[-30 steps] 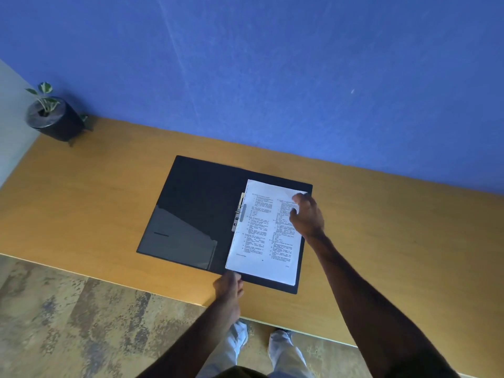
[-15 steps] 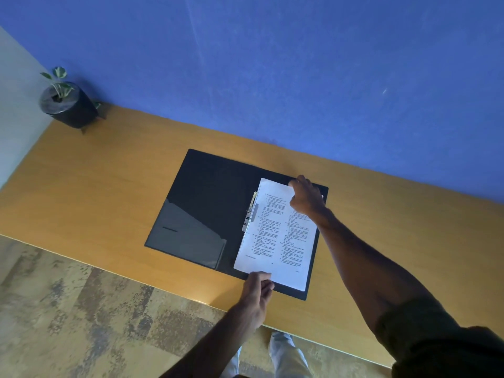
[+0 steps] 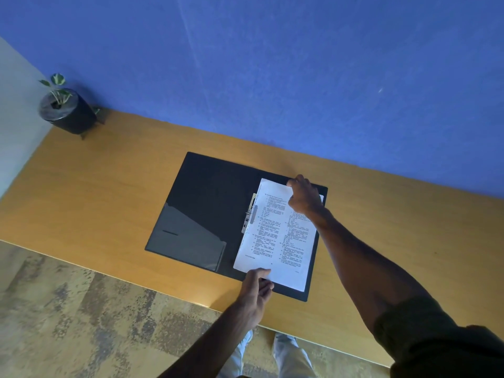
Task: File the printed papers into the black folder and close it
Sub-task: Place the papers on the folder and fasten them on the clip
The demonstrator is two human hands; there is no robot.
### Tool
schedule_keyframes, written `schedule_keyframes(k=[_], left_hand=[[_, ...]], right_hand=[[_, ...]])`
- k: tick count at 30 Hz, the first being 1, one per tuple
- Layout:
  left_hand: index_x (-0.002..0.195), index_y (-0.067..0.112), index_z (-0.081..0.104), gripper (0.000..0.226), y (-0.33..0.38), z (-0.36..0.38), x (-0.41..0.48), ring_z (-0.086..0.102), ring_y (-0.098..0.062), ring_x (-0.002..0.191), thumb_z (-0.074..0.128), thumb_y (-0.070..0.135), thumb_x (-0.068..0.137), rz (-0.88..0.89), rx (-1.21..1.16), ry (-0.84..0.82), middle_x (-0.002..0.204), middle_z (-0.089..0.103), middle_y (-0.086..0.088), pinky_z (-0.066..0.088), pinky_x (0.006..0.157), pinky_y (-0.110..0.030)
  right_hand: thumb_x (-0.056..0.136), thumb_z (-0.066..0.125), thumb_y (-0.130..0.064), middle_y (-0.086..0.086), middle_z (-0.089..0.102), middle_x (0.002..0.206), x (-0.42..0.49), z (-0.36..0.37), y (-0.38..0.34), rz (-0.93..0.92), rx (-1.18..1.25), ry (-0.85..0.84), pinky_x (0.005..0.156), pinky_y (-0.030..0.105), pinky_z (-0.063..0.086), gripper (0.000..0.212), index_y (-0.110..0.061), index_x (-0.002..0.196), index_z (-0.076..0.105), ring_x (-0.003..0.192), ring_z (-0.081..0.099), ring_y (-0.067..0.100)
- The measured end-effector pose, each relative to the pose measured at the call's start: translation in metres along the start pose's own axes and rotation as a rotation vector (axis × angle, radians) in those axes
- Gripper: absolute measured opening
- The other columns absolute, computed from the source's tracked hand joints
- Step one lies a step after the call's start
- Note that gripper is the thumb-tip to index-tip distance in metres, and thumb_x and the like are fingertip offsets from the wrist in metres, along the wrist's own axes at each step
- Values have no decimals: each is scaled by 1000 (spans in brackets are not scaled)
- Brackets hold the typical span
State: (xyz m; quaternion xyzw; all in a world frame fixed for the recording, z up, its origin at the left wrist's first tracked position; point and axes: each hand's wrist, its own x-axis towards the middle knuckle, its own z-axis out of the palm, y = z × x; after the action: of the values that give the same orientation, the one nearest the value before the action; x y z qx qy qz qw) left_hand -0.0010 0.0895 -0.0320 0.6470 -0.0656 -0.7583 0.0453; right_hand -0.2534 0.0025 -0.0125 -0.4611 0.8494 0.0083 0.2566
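The black folder (image 3: 210,203) lies open on the wooden table (image 3: 109,186), with a clear pocket on its left flap. The printed papers (image 3: 275,238) lie on its right half, their left edge at the metal clip (image 3: 250,216) along the spine. My right hand (image 3: 305,197) grips the papers' far top edge, fingers curled over it. My left hand (image 3: 256,287) pinches the papers' near bottom edge, thumb on top of the sheet.
A small plant in a dark pot (image 3: 66,110) stands at the table's far left corner. A blue wall (image 3: 272,64) runs behind the table. Patterned floor (image 3: 81,323) and the person's legs (image 3: 289,356) show below the near edge.
My right hand has slid from the middle of the papers up to their far top edge. My left hand moved right along the bottom edge and took hold of it.
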Motion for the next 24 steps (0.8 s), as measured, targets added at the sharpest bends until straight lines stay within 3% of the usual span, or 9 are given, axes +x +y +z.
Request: schedule_keyframes(k=[6, 10, 13, 15, 16, 20, 24], left_hand=[[118, 0, 64, 24, 2, -2, 1, 55, -30, 101, 69, 12, 99, 11, 2, -18, 106, 53, -18, 50, 99, -35], [119, -3, 64, 29, 3, -9, 2, 63, -32, 105, 72, 14, 98, -23, 58, -5, 111, 62, -21, 55, 112, -41], [114, -2, 62, 33, 5, -23, 1, 66, -32, 92, 73, 23, 96, -52, 151, 74, 105, 67, -19, 60, 95, -46], [109, 3, 64, 26, 9, -30, 5, 66, -26, 85, 70, 26, 98, 82, 297, 183, 98, 67, -11, 56, 80, -39], [112, 4, 66, 25, 13, -33, 9, 67, -24, 88, 69, 26, 99, 200, 389, 256, 99, 69, -9, 55, 80, -38], [132, 7, 63, 35, 46, -40, 20, 67, -28, 116, 69, 17, 99, 746, 729, 374, 135, 68, -14, 60, 101, -47], [146, 8, 57, 50, 67, -33, 30, 59, -33, 135, 66, 14, 97, 883, 1005, 313, 149, 57, -14, 55, 110, -53]], right_hand=[[99, 60, 5, 10, 49, 154, 1, 0, 1, -4, 19, 9, 120, 50, 45, 54, -7, 151, 55, 146, 49, 29], [100, 59, 3, 9, 48, 156, -1, 1, 2, -1, 45, 19, 122, 50, 42, 57, -8, 154, 52, 149, 47, 28], [100, 56, 2, 7, 45, 161, -10, 4, 4, 50, 194, 103, 124, 49, 41, 63, -11, 161, 45, 153, 44, 27], [99, 56, 2, 9, 49, 158, -23, 10, 5, 138, 394, 224, 120, 47, 45, 61, -9, 158, 49, 150, 47, 27], [97, 56, 4, 11, 52, 154, -32, 16, 6, 198, 526, 300, 117, 47, 48, 58, -7, 154, 53, 147, 51, 28], [93, 51, 11, 18, 63, 137, -75, 43, 11, 514, 855, 494, 98, 47, 59, 48, 0, 137, 66, 123, 67, 35], [91, 47, 12, 17, 68, 132, -106, 68, 21, 657, 872, 421, 93, 50, 63, 46, -1, 129, 70, 113, 72, 37]])
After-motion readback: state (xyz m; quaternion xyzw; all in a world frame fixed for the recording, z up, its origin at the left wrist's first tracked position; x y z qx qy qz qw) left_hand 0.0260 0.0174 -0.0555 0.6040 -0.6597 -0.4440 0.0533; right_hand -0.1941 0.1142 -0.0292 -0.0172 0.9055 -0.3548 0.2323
